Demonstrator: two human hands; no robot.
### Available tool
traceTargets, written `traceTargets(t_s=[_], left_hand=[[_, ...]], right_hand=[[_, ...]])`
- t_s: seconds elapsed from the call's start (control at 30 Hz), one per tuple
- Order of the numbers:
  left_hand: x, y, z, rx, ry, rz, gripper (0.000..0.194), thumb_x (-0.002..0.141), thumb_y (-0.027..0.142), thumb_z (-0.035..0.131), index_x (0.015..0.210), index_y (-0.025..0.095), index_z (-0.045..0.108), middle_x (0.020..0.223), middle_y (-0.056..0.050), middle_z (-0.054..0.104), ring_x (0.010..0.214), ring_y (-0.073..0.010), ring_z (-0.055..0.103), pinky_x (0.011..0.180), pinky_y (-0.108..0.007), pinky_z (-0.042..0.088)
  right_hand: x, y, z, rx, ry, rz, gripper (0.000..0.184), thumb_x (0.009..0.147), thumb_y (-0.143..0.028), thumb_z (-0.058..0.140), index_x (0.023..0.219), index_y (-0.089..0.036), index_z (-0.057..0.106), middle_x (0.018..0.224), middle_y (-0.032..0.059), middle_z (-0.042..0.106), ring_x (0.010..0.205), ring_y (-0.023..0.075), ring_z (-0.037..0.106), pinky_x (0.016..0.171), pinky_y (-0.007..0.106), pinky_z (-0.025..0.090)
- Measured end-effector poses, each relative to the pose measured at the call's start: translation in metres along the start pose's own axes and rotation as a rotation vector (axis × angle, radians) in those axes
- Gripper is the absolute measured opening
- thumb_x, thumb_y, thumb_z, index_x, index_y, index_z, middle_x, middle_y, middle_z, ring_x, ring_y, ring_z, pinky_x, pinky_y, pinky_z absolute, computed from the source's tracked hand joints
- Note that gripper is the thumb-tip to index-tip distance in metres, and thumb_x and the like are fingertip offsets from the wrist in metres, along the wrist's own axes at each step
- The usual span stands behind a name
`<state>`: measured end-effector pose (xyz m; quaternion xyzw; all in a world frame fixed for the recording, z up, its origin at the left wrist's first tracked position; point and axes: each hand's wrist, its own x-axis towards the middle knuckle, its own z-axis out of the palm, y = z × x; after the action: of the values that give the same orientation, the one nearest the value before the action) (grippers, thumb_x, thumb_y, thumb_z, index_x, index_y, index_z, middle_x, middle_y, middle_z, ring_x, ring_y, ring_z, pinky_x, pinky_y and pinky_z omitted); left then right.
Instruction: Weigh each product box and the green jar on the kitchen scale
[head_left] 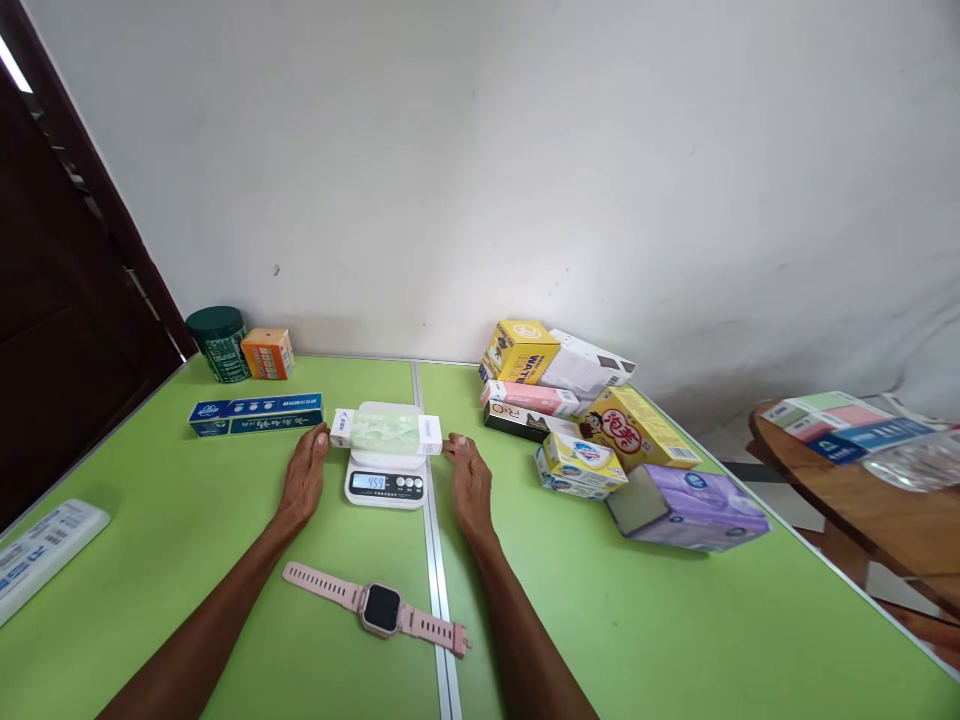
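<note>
A long white and pale green box [386, 433] lies crosswise on a small white kitchen scale [385, 489], whose lit display looks like 459. Beside the box's left end is my left hand [304, 475], open, with its fingers stretched forward. At the opposite end my right hand [471, 482] is also open, its fingertips close to the box. Whether either hand touches the box is hard to tell. Nearer to me, a pink-strapped smartwatch [381, 609] is laid flat across the table, between my forearms.
A blue toothpaste box [255, 414], an orange box [268, 354] and a dark green jar [219, 345] stand left on the green table [562, 620]. Several cartons sit right, including a yellow box [637, 425] and a purple pack [690, 508]. A white pack [49, 555] is far left.
</note>
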<state>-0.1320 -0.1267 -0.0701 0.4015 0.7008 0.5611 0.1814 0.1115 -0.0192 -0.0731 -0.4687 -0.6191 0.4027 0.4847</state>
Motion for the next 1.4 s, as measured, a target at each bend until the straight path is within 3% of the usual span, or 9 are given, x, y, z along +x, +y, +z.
traceTargets(t_s=[0.3,0.53,0.67,0.77,0.93,1.1,1.2,1.3,1.4], left_hand=[[0.001,-0.002,-0.001,-0.002,0.000,-0.005,0.079,0.100,0.079,0.040,0.139,0.017,0.066,0.148,-0.019,0.067,0.141,-0.0348,0.061,0.125,-0.055,0.043],[0.003,-0.004,0.000,0.034,0.001,0.020,0.076,0.101,0.076,0.039,0.138,0.015,0.067,0.146,-0.020,0.067,0.139,-0.0362,0.062,0.124,-0.057,0.044],[0.003,-0.005,0.001,0.019,0.011,0.025,0.077,0.101,0.076,0.041,0.146,0.016,0.061,0.151,-0.021,0.064,0.144,-0.0360,0.059,0.126,-0.057,0.042],[-0.001,-0.004,0.003,-0.037,-0.011,0.065,0.086,0.100,0.078,0.045,0.161,0.018,0.046,0.165,-0.021,0.051,0.154,-0.0359,0.050,0.129,-0.056,0.039],[-0.011,0.004,0.005,0.000,-0.124,0.164,0.088,0.100,0.077,0.046,0.168,0.022,0.036,0.178,-0.017,0.033,0.168,-0.0335,0.026,0.138,-0.054,0.019],[-0.021,0.019,0.004,0.030,-0.164,0.140,0.088,0.101,0.077,0.043,0.170,0.022,0.034,0.177,-0.015,0.034,0.168,-0.0335,0.024,0.138,-0.055,0.017],[-0.023,0.036,0.009,0.010,-0.136,0.142,0.090,0.100,0.077,0.046,0.171,0.024,0.032,0.178,-0.013,0.032,0.168,-0.0344,0.022,0.138,-0.056,0.016],[-0.020,0.065,0.025,-0.014,-0.165,0.160,0.092,0.099,0.077,0.048,0.173,0.025,0.027,0.180,-0.013,0.029,0.167,-0.0361,0.025,0.137,-0.058,0.018],[-0.011,0.101,0.058,-0.052,-0.259,0.151,0.096,0.098,0.079,0.047,0.174,0.026,0.022,0.181,-0.013,0.025,0.167,-0.0365,0.025,0.137,-0.059,0.018]], right_hand=[[-0.001,0.002,0.001,0.048,0.034,-0.010,0.064,0.101,-0.078,0.036,0.098,-0.023,0.069,0.106,0.0133,0.081,0.104,0.0311,0.076,0.099,0.047,0.057],[-0.001,0.008,0.002,0.036,0.025,-0.013,0.064,0.103,-0.076,0.036,0.102,-0.022,0.071,0.106,0.0125,0.081,0.106,0.0308,0.075,0.102,0.047,0.056],[-0.002,0.007,0.000,0.069,0.023,-0.002,0.069,0.104,-0.075,0.038,0.119,-0.018,0.073,0.127,0.0168,0.078,0.120,0.0319,0.071,0.107,0.049,0.054],[-0.005,0.004,0.000,0.122,0.048,-0.012,0.074,0.104,-0.074,0.041,0.141,-0.016,0.067,0.152,0.0178,0.065,0.141,0.0322,0.060,0.117,0.051,0.049],[-0.020,-0.008,0.014,0.099,0.055,-0.059,0.075,0.105,-0.071,0.041,0.149,-0.014,0.064,0.157,0.0181,0.062,0.149,0.0319,0.055,0.128,0.053,0.037],[-0.032,-0.019,0.029,0.117,0.036,-0.076,0.078,0.104,-0.071,0.043,0.155,-0.013,0.059,0.159,0.0193,0.060,0.150,0.0325,0.053,0.129,0.054,0.035],[-0.030,-0.029,0.024,0.136,0.044,-0.054,0.078,0.104,-0.070,0.045,0.155,-0.014,0.058,0.159,0.0189,0.059,0.152,0.0326,0.052,0.130,0.054,0.035],[-0.016,-0.043,0.003,0.123,0.130,-0.084,0.079,0.103,-0.073,0.043,0.154,-0.014,0.060,0.160,0.0189,0.058,0.153,0.0328,0.050,0.130,0.053,0.034],[0.013,-0.060,-0.034,0.031,0.262,-0.153,0.083,0.101,-0.077,0.040,0.151,-0.014,0.062,0.156,0.0198,0.061,0.150,0.0348,0.053,0.127,0.055,0.036]])
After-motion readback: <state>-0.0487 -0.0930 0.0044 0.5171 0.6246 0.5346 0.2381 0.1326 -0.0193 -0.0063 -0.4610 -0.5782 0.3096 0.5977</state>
